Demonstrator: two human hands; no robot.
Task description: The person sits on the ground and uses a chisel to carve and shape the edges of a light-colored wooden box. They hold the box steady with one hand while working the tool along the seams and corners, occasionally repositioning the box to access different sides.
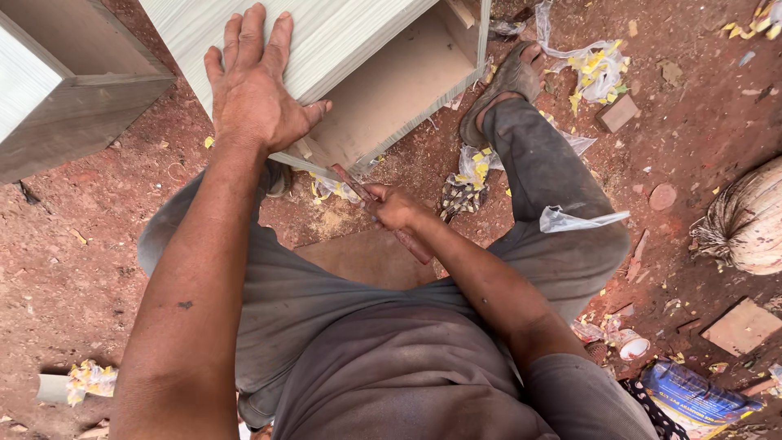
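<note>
Pale grey laminated wooden cabinet [342, 49] is steadied by flat, spread left hand [252, 90]; reddish wooden-handled tool [391, 224] gripped by right hand [397, 209] (best kept low, firm).

We see a red dirt floor [98, 244] strewn with yellow scraps [599, 69], clear plastic wrappers [574, 218], a brown board [371, 259] and a laminated cabinet [383, 90]

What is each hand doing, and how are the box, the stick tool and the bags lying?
Left hand: flat, fingers spread, pressing on the box.
Right hand: fist closed round the tool.
Laminated box: tipped, open side showing.
Reddish tool handle: gripped, tip at the box's lower edge.
Plastic bags: torn, crumpled on the dirt.
</note>
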